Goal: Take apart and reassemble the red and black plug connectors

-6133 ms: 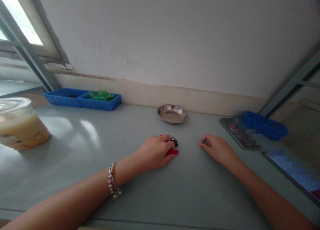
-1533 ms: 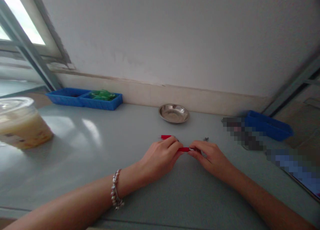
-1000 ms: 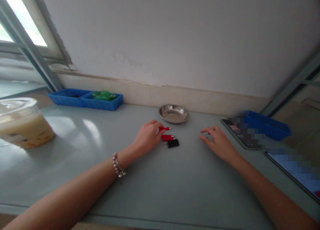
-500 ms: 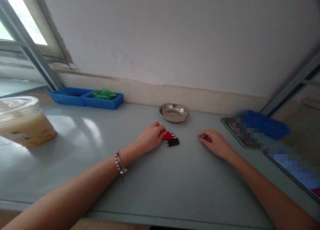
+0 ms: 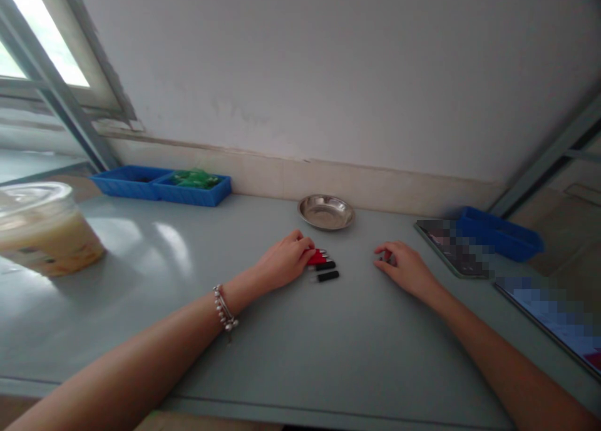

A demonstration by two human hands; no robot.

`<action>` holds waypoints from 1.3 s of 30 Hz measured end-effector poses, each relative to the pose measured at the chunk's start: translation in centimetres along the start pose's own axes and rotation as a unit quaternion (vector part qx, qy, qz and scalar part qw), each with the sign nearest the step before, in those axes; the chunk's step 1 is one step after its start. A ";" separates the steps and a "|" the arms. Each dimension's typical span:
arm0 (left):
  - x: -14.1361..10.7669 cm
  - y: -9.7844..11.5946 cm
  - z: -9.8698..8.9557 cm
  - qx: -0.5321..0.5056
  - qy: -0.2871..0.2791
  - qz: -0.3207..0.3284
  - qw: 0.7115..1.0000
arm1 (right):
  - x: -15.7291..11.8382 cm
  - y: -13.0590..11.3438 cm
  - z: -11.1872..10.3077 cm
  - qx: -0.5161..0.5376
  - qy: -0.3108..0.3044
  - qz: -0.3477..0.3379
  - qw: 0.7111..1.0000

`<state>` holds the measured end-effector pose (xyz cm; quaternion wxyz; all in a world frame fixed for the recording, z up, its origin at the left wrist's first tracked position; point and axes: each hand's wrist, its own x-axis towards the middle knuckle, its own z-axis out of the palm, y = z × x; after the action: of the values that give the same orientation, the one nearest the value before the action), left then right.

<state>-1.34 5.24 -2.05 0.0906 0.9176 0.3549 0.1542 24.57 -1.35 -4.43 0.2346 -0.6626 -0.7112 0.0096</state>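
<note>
Nearer the person now, one black piece (image 5: 328, 276) lies just below the red pieces (image 5: 317, 258) on the table (image 5: 282, 356). Left hand (image 5: 284, 260) bunches fingers at the reds, pinch unclear; right hand (image 5: 404, 267) curls, hold unclear. Light, level fingertip pressure should prevent rolling.

1 head view | looks forward-down | hands at middle distance | no 2nd view
</note>
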 end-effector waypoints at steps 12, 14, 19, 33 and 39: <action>-0.8 1.7 -1.2 0.089 0.021 0.000 0.996 | 0.1 -0.3 -0.3 -0.009 0.039 -0.010 0.999; -1.3 2.7 -1.5 0.088 0.001 0.034 0.996 | 0.1 -0.6 -0.4 0.001 0.066 -0.020 0.998; -2.2 4.8 -1.5 0.110 -0.069 0.123 0.984 | 0.0 -1.5 -0.8 0.024 0.093 -0.044 0.994; -1.9 4.9 -1.5 0.154 -0.027 0.070 0.985 | -0.3 -2.5 -1.2 0.061 0.080 -0.065 0.993; -1.8 4.8 -1.4 0.149 -0.042 0.066 0.986 | -0.4 -2.8 -1.4 0.072 0.071 -0.074 0.992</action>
<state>-0.06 0.59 0.25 -0.0423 0.9481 0.3080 0.0668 22.38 -2.51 -2.45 0.3317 -0.5885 -0.7373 -0.0039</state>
